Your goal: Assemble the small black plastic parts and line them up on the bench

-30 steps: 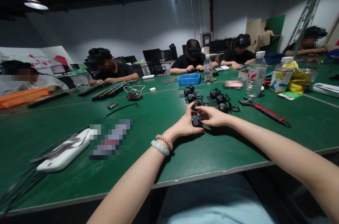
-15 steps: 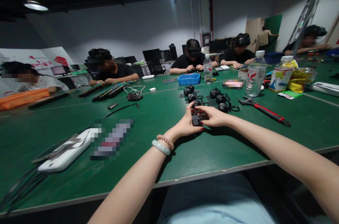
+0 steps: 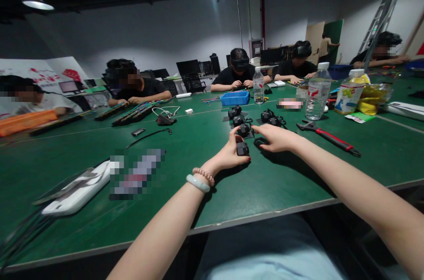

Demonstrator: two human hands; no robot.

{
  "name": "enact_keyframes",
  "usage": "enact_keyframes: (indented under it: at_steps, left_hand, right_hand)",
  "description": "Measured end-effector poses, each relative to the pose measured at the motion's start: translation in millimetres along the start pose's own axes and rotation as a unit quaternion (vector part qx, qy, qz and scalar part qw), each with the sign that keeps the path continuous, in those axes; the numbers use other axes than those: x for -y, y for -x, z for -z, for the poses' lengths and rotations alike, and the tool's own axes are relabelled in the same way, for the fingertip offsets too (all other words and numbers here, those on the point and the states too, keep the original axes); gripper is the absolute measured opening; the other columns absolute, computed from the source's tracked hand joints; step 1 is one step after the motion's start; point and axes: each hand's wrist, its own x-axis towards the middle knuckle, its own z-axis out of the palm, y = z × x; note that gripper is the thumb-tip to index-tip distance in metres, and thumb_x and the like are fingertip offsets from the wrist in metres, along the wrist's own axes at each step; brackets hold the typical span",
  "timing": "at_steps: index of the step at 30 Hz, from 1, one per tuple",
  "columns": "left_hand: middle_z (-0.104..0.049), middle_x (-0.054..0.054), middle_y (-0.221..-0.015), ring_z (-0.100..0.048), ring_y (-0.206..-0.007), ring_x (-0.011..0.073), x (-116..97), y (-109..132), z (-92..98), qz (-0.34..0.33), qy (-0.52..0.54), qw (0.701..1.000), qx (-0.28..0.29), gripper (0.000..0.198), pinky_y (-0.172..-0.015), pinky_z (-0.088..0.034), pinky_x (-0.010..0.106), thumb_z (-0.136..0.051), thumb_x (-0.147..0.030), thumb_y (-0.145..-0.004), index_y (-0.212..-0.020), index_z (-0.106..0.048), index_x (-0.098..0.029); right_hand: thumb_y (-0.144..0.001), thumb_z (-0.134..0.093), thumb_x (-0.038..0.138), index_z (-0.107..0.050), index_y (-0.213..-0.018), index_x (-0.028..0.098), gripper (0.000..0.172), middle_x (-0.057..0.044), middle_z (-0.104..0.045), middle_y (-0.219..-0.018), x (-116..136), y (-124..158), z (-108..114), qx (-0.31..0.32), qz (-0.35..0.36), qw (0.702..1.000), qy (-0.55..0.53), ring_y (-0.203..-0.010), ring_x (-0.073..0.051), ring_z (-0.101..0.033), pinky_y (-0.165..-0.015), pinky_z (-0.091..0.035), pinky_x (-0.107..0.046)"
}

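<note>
My left hand (image 3: 229,153) is curled around a small black blocky device (image 3: 243,148) at the near end of a row of similar ones on the green table. Its thumb and fingers lie on either side of the device. Just to the right, my right hand (image 3: 280,138) hovers low with fingers spread. A black loop (image 3: 261,141) shows under those fingers; I cannot tell whether they touch it. More black devices stand beyond, one (image 3: 237,121) in the left row and another (image 3: 266,115) in the right row. My right hand hides part of the right row.
An adjustable wrench (image 3: 331,138) with red-black handle lies at right, near a clear bottle (image 3: 318,94) and a labelled bottle (image 3: 349,92). A blue bin (image 3: 235,98) stands farther back. A white power strip (image 3: 79,189) lies at left. Several people work around the table.
My right hand has moved off the black device to the right, and its fingers have spread. My left hand stays around the device. The view has shifted slightly.
</note>
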Motion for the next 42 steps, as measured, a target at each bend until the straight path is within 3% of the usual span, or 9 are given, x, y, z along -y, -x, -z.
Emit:
enact_keyframes:
  at_steps: [8, 17, 24, 32, 42]
  left_hand:
    - [-0.035, 0.005, -0.101, -0.045, -0.079, 0.0117, -1.2, -0.4, -0.6, 0.004, -0.009, 1.000, -0.005, 0.091, -0.072, -0.041, 0.031, -0.060, -0.017, -0.056, -0.125, 0.000, -0.024]
    - [-0.036, 0.005, -0.101, -0.044, -0.085, 0.0141, -1.1, -0.6, -0.4, -0.004, -0.025, 1.000, -0.005, 0.091, -0.077, -0.039, 0.033, -0.060, -0.019, -0.056, -0.125, 0.000, -0.023]
    - [-0.036, 0.005, -0.100, -0.044, -0.084, 0.0139, -0.2, -0.9, -0.8, -0.004, -0.014, 1.000, -0.006, 0.091, -0.078, -0.038, 0.035, -0.060, -0.018, -0.056, -0.125, -0.001, -0.024]
    - [-0.036, 0.005, -0.101, -0.044, -0.084, 0.0142, -1.1, -0.6, -0.6, 0.001, -0.023, 1.000, -0.004, 0.092, -0.078, -0.039, 0.034, -0.061, -0.019, -0.056, -0.125, 0.000, -0.024]
    - [-0.035, 0.005, -0.101, -0.044, -0.083, 0.0140, 0.1, -0.9, -0.6, -0.014, -0.015, 1.000, 0.000, 0.091, -0.075, -0.040, 0.033, -0.060, -0.018, -0.057, -0.125, 0.001, -0.024]
  right_hand:
    - [-0.064, -0.058, 0.035, -0.034, -0.120, 0.007, 0.068, -0.019, -0.049, -0.109, -11.1, -1.4, -13.5, 0.043, -0.051, 0.996, 0.051, -0.103, -0.028, -0.046, -0.083, -0.038, -0.036]
    - [-0.066, -0.057, 0.032, -0.033, -0.120, 0.005, 0.065, -0.022, -0.048, -0.111, -15.2, -2.3, -18.2, 0.028, -0.062, 0.996, 0.060, -0.104, -0.029, -0.045, -0.082, -0.038, -0.036]
    - [-0.068, -0.057, 0.027, -0.039, -0.115, 0.010, 0.054, -0.017, -0.055, -0.102, -11.5, -3.2, -18.6, 0.034, -0.086, 0.995, 0.038, -0.097, -0.026, -0.051, -0.081, -0.038, -0.032]
    - [-0.068, -0.054, 0.028, -0.036, -0.118, 0.010, 0.056, -0.017, -0.051, -0.103, -5.0, -4.0, -15.3, 0.031, -0.071, 0.992, 0.095, -0.090, -0.025, -0.053, -0.073, -0.041, -0.031]
    - [-0.065, -0.054, 0.019, -0.030, -0.122, 0.009, 0.062, -0.014, -0.048, -0.098, 6.3, -7.2, -13.8, 0.002, -0.029, 0.997, 0.071, -0.088, -0.023, -0.050, -0.073, -0.041, -0.030]
